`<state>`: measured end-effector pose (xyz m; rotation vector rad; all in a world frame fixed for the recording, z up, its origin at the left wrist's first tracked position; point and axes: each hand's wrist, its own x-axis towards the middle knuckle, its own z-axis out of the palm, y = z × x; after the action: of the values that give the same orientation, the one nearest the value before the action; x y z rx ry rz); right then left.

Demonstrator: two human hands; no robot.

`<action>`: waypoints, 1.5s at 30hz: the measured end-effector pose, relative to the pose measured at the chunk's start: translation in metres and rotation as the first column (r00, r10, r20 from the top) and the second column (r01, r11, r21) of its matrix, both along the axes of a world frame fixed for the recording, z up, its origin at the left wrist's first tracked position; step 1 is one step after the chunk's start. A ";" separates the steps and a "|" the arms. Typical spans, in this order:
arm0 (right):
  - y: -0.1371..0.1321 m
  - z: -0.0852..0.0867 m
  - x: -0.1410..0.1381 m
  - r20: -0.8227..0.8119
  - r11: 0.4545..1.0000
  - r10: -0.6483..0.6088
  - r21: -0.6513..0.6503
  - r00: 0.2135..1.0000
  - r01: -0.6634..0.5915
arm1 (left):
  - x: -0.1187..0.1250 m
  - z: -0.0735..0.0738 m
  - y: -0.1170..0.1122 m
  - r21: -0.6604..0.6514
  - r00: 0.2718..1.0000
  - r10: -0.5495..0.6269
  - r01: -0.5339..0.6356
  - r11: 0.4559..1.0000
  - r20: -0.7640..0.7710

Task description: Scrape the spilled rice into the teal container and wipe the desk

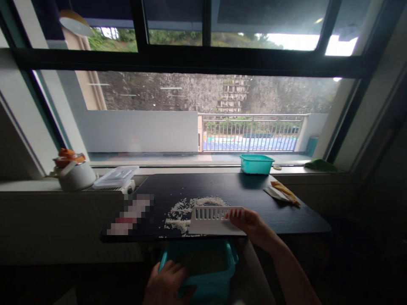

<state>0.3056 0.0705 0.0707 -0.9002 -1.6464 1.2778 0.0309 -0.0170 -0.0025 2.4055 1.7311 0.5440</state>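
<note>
My right hand [254,226] is closed on the right end of a white slotted plastic lid [216,220], held on edge on the black table [286,212] near its front edge. Scattered white rice grains [190,207] lie just left of and behind the lid. Below the table's front edge my left hand [167,286] grips the near left rim of a teal basket [210,271], which sits under the spot where the lid stands.
A second teal basket [256,163] stands at the table's back edge by the window. A yellow cloth on paper [284,191] lies back right. On the left ledge sit a white kettle [74,171] and a clear lidded box [116,177].
</note>
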 end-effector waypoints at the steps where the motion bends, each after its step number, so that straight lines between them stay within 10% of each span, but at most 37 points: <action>1: 0.001 0.000 0.000 -0.009 1.000 -0.013 -0.005 1.000 0.013 | 0.000 0.000 0.000 0.001 1.000 0.006 -0.006 1.000 -0.002; 45: 0.020 -0.001 -0.027 -0.022 0.997 0.072 0.025 0.997 -0.072 | 0.006 0.013 -0.003 -0.106 0.998 0.052 -0.055 0.993 -0.035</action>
<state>0.2782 0.0907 0.0693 -0.8155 -1.6857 1.3097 0.0371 -0.0197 0.0103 2.3139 1.7937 0.4097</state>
